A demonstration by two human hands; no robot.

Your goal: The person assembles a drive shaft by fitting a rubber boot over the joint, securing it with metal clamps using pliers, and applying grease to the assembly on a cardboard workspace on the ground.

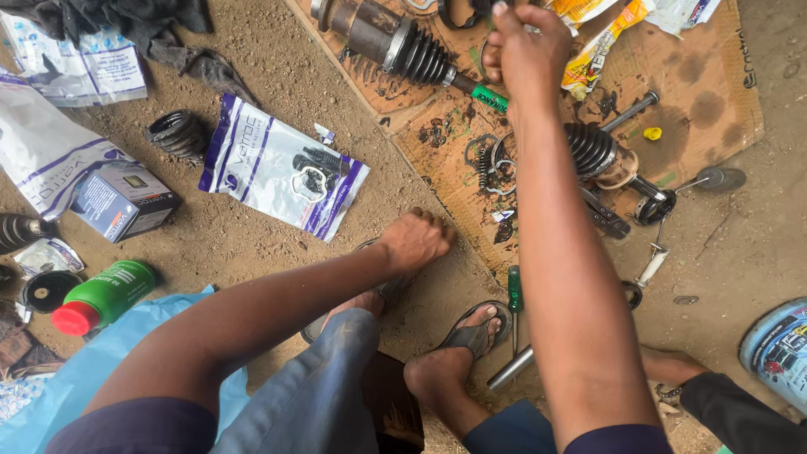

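A: The right hand (528, 52) is stretched far out over the cardboard sheet (714, 92), fingers curled and pinched together above the drive shaft (378, 34). Whatever it pinches is too small to make out, so I can't say for sure that it grasps anything.

B: And the left hand (414, 240)?

A: Clenched into a fist, knuckles down on the dirt, just off the cardboard's near corner. It holds nothing I can see.

B: What lies closest to the right hand?

A: The shaft's ribbed black boot (418, 57) sits just left of and below the fingers, and a green-handled tool (489, 97) lies right under the wrist. A second boot (588, 150) pokes out to the right of the forearm.

B: Packages?

A: A flat white-and-purple pouch (282, 166) on the dirt, well left of the fist. Further left, a small dark blue box (122, 200), then a green bottle with a red cap (102, 296) beside a pale blue plastic sheet (50, 395). Yellow wrappers (593, 50) lie crumpled at the cardboard's top, just right of the right hand.

B: Room to move?

A: Bare dirt opens between the pouch and the cardboard's slanting left edge. To the right, the cardboard ends before a blue-white can (777, 346) at the frame's edge.
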